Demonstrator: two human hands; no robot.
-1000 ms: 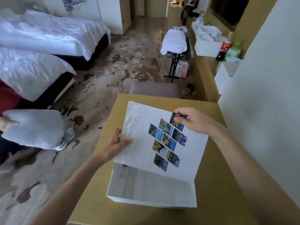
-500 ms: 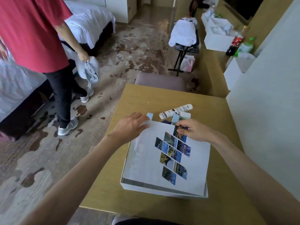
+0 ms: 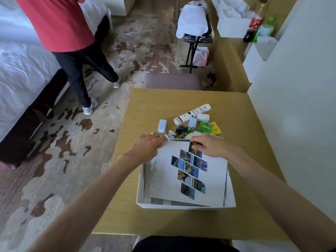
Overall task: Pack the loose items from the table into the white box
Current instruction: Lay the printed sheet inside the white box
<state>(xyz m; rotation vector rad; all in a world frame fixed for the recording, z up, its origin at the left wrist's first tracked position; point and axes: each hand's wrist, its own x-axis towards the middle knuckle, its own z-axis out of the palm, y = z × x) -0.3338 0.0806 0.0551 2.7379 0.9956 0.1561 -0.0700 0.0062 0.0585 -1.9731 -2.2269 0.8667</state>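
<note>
The white box (image 3: 141, 190) sits on the wooden table (image 3: 145, 99) near me. Its white lid (image 3: 167, 175), printed with a diagonal patch of small photos, lies tilted over the box opening. My left hand (image 3: 147, 146) grips the lid's far left corner. My right hand (image 3: 209, 145) pinches the lid's far edge. Just beyond the hands lies a heap of loose items: a white tube (image 3: 191, 113), a light blue small box (image 3: 162, 126), a green sachet (image 3: 205, 127), a yellow sachet (image 3: 216, 129) and dark wrapped sweets (image 3: 180, 132).
A person in a red shirt and black trousers (image 3: 72, 57) stands on the patterned carpet at the left, beside a bed (image 3: 16, 66). A padded stool (image 3: 172, 81) is at the table's far side. A white wall (image 3: 291, 106) runs along the right.
The lid has come down from raised to lying on the box. My left hand moved from its left edge to its far corner. The loose items came into view, and the other person moved.
</note>
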